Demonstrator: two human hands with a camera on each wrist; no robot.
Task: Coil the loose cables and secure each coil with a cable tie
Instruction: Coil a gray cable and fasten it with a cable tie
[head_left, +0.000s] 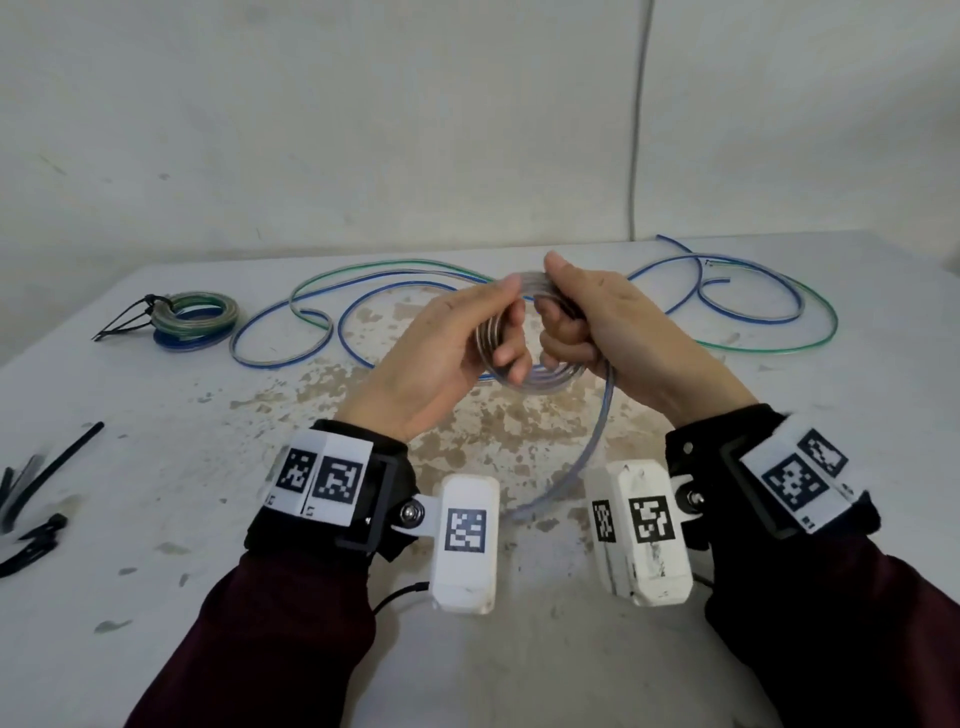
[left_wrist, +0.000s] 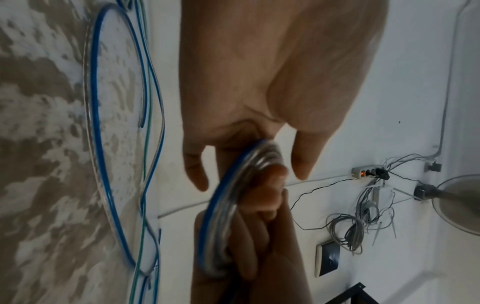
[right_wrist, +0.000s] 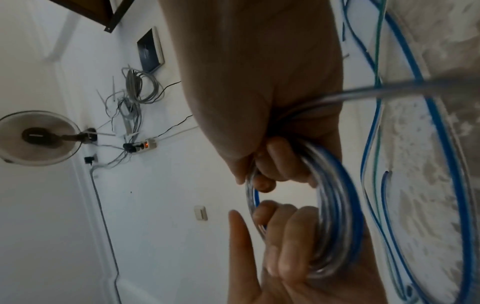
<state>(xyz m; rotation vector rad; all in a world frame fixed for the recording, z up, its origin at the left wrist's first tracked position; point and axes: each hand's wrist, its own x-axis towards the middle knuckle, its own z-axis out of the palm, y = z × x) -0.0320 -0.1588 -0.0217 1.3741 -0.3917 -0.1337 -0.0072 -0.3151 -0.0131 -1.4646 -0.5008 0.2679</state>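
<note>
Above the middle of the table I hold a small coil of clear cable with a blue stripe (head_left: 545, 379). My left hand (head_left: 511, 322) grips its left side, thumb on top and fingers curled through the ring. My right hand (head_left: 550, 312) grips the coil's right side in a fist. The coil's free tail (head_left: 587, 452) drops from the right hand toward the near table edge. The left wrist view shows the coil (left_wrist: 215, 205) edge-on between both hands. In the right wrist view the coil (right_wrist: 335, 205) sits under curled fingers, with the left index finger sticking out straight.
Loose blue and green cables (head_left: 363, 291) snake across the far half of the worn white table (head_left: 156, 519), reaching right (head_left: 753, 312). Two tied coils (head_left: 197, 317) are stacked at far left. Black cable ties (head_left: 31, 499) lie at the left edge. A wall stands behind.
</note>
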